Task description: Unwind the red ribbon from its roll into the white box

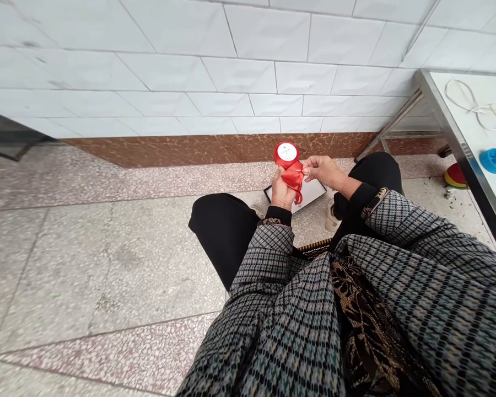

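My left hand [281, 190] is closed around a folded piece of red satin ribbon [292, 175], held out between my knees. The roll of red ribbon [286, 152], with a white printed label on its flat side, stands just above the fingertips. A narrow strand of the red ribbon hangs below the folds. At the right edge of the folded ribbon, my right hand [323, 171] pinches with thumb and forefinger. A thin, pale, needle-like thing shows at that pinch, too small to tell exactly. Below both hands lies a white tray or box lid [312, 193] with a dark rim, partly hidden.
A metal-framed table [458, 132] at right carries a white cord [475, 107] and a blue round object [495, 160] with a yellow part. Beneath it is a red and yellow object [456, 175]. A white tiled wall [240, 71] rises ahead.
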Available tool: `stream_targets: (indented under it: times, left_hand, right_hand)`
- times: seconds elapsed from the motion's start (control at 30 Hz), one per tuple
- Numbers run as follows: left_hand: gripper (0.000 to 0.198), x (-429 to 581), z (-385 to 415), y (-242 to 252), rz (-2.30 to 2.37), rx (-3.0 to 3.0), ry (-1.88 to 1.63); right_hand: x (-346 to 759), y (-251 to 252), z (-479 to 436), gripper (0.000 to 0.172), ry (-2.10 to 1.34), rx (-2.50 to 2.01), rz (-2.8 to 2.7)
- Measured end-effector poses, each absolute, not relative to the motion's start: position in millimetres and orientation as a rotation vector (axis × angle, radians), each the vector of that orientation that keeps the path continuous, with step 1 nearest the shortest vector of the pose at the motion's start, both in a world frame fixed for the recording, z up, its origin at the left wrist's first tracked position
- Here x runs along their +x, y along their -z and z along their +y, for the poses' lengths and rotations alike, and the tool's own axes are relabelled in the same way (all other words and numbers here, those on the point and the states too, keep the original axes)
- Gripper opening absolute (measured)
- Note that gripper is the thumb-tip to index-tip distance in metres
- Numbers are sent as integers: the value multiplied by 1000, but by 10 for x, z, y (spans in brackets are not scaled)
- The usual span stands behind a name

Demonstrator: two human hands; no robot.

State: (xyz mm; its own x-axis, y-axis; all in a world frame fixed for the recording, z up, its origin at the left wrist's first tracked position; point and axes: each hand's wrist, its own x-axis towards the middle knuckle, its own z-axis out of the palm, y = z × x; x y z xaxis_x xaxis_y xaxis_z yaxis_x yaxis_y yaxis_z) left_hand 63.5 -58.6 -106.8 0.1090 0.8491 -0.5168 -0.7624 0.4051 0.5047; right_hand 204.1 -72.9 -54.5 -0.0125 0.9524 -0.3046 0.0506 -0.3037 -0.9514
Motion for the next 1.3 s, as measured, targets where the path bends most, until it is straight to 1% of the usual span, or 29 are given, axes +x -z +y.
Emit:
stream_targets:
  times: [0.1, 0.3, 0.4, 0.53, 0.67, 0.83, 1.07, 1.3]
  left_hand:
    - [35, 642, -582, 1082, 854, 136, -1201]
    - [35, 650, -561, 1168, 868, 146, -1228]
    - [37, 652, -545, 1227, 865, 174, -1257]
    - [40, 668, -534, 1269, 862, 180, -1262]
    - [40, 680, -536, 1257, 891, 202, -1266]
    - [43, 670, -544, 1241, 924, 201, -1252]
    - [34, 689, -586, 1247, 933, 193, -1284]
    - [36, 699, -597, 1263, 920, 177, -1242]
  right_hand:
    - [1983, 567, -770, 29, -1351, -1524, -1126]
    - [1979, 580, -811, 21, -941, -1675, -1537]
    - [1989, 592, -796, 21, -893, -1688, -1622]
    - [1975, 629, -765, 22, -994, -1665, -1556]
    - [1901, 675, -757, 22, -1173, -1663, -1252]
    - [1806, 693, -780, 31, -1211, -1676, -1071]
    - [1777, 667, -791, 37, -1376, -1622, -857]
    - [1764, 590, -795, 40, -1471, -1553, -720]
